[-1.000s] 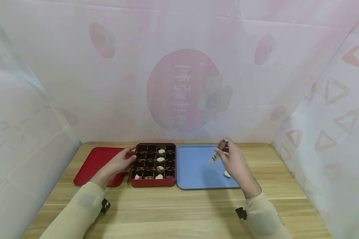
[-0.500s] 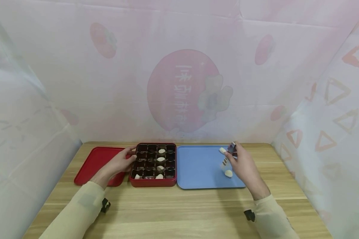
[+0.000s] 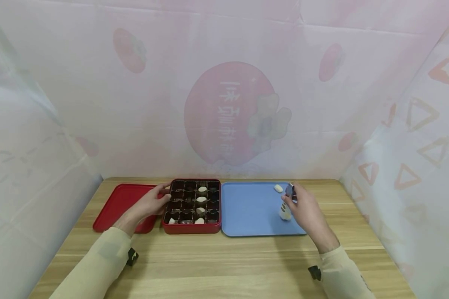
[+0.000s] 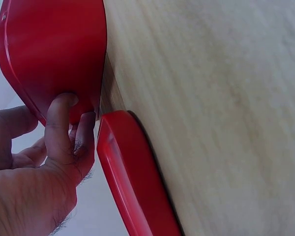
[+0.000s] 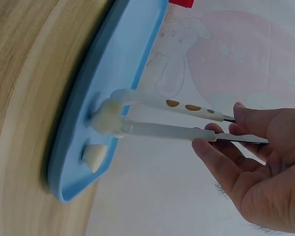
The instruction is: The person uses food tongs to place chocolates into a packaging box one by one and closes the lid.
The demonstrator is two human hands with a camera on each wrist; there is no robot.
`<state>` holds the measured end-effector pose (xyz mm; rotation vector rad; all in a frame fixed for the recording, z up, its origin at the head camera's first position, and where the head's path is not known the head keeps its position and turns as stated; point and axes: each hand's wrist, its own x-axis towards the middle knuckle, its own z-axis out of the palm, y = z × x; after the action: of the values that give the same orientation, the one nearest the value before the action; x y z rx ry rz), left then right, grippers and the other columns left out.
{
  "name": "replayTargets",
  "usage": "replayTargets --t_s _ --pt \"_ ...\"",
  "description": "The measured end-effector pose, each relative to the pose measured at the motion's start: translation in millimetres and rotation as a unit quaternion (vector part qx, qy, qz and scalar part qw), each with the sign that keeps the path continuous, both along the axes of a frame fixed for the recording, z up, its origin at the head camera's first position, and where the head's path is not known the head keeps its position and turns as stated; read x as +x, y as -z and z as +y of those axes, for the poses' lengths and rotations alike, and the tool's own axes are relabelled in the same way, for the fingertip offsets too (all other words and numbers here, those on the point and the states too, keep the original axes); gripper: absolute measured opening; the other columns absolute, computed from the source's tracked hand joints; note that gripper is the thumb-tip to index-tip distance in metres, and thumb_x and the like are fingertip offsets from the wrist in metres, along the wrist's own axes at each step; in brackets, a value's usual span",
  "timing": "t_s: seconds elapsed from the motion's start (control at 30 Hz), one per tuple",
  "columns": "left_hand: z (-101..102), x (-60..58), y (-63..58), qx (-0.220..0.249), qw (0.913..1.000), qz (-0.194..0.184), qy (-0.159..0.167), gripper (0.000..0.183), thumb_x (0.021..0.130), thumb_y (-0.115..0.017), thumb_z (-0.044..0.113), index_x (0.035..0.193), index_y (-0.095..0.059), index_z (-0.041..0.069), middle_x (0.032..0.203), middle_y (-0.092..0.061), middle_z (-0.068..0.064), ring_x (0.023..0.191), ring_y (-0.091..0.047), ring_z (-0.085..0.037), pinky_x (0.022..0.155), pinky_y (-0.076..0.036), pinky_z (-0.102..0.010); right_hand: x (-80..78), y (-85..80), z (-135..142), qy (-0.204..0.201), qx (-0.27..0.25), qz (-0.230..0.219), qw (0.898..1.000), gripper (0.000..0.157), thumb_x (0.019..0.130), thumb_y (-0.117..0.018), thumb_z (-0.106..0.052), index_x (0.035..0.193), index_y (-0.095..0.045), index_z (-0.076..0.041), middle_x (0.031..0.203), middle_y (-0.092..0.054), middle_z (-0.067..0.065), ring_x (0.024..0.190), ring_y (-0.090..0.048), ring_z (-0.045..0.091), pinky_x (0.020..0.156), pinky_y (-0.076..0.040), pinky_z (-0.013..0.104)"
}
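Note:
My right hand (image 3: 309,209) holds a pair of tongs with white, brown-spotted arms (image 5: 169,132), metal end upward. Their tips stand on either side of a white, rounded piece (image 5: 104,117) on the blue tray (image 3: 247,211). A second white piece (image 3: 278,188) lies near the tray's far edge. My left hand (image 3: 146,207) touches the left side of a red box (image 3: 191,229), fingertips against its wall in the left wrist view. Inside the box, a dark divided insert holds several white and dark pieces, possibly chocolates, in its compartments.
A red lid (image 3: 121,203) lies flat at the left of the box, partly behind the left forearm. The blue tray stands right beside the box on the wooden table (image 3: 209,265). Printed cloth (image 3: 153,104) hangs behind and at both sides.
My right hand has moved rightward and lowered the tongs to the nearer white piece on the tray. The farther white piece has come into sight. My left hand stays at the box.

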<state>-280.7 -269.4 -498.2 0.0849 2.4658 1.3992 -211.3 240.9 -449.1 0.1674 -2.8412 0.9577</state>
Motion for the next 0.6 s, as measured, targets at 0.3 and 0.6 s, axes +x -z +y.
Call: replayTargets --t_s 0.3,0.6 --pt "-1.5 -0.6 1.6 0.005 1.0000 0.002 0.004 0.068 0.127 -0.051 0.017 0.187 -0.022 0.005 0.179 -0.045 -0.038 0.129 -0.074 -0.033 0.089 -0.067 -0.038 -1.3 11.2 3.2 -0.007 0.013 0.023 1.000 0.011 0.116 -0.074 -0.005 0.108 -0.067 -0.001 0.117 -0.083 0.027 0.113 -0.083 0.045 0.093 -0.072 0.056" --pt "0.3 1.0 0.4 0.004 1.0000 0.003 0.003 0.067 0.127 -0.052 0.016 0.186 -0.024 0.004 0.179 -0.044 -0.039 0.122 -0.074 -0.026 0.088 -0.068 -0.037 -2.2 10.8 3.3 -0.005 0.005 0.021 1.000 0.009 0.116 -0.073 -0.007 0.112 -0.070 -0.001 0.120 -0.083 0.027 0.117 -0.083 0.047 0.095 -0.071 0.057"
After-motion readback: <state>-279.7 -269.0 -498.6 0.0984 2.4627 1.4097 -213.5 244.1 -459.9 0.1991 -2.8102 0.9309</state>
